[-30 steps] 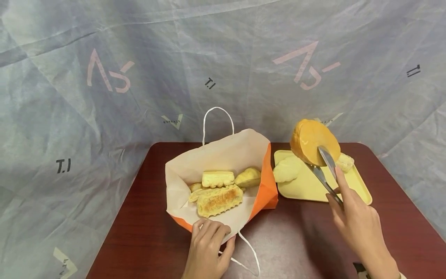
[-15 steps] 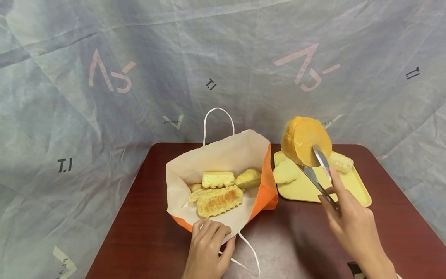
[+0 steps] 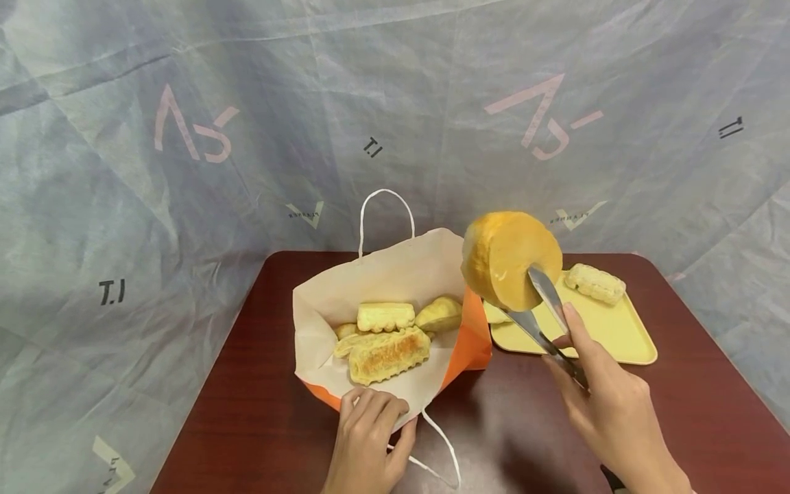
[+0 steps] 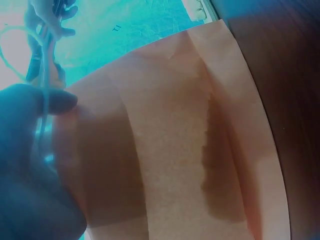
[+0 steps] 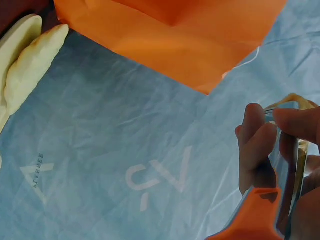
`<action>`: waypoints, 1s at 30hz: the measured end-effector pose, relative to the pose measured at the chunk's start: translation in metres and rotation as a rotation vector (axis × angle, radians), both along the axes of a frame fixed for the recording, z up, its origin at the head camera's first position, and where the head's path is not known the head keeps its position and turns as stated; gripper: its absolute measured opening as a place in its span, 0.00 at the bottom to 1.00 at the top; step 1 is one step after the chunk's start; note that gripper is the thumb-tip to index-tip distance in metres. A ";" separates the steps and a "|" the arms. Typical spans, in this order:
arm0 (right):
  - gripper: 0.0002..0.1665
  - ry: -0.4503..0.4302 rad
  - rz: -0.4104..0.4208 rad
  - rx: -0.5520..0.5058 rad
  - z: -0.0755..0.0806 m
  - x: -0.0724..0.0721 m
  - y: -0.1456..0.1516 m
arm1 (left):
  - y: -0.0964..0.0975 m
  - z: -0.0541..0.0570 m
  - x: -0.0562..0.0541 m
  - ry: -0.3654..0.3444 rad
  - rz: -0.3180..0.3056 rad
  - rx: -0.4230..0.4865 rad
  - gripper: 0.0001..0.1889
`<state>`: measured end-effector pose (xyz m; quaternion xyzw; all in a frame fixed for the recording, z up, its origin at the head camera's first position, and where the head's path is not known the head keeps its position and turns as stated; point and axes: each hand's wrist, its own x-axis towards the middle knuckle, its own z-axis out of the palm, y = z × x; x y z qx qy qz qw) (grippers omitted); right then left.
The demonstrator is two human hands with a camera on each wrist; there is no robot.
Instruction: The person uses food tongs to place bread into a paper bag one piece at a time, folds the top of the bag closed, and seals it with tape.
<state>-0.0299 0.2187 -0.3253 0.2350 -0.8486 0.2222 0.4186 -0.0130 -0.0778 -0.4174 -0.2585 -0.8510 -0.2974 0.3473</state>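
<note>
My left hand grips the near rim of an orange paper bag with a white inside. Its thumb lies outside the rim, near a white cord handle. Several breads lie inside the bag. In my right hand I hold metal tongs, which clamp a thick round golden bun. The bun hangs in the air at the bag's right edge and overlaps it in the head view. From the left wrist, the bag's paper fills most of the view.
A yellow tray stands right of the bag on the dark red table. One oblong pale bread lies at its far right, and another pale bread is mostly hidden behind the bun. A grey printed sheet hangs behind.
My right hand has moved left with the tongs and bun, from over the tray to the bag's right edge. The left hand and the bag have stayed put.
</note>
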 end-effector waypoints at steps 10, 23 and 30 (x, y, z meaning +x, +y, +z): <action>0.35 -0.012 0.066 0.001 -0.001 -0.006 -0.011 | 0.000 -0.003 0.000 0.021 -0.003 0.006 0.02; 0.33 -0.061 0.116 0.086 -0.013 -0.013 -0.016 | 0.001 0.000 -0.003 0.040 -0.006 0.002 0.02; 0.32 -0.091 0.123 0.111 -0.018 -0.013 -0.018 | 0.002 -0.001 -0.003 0.054 -0.007 -0.005 0.02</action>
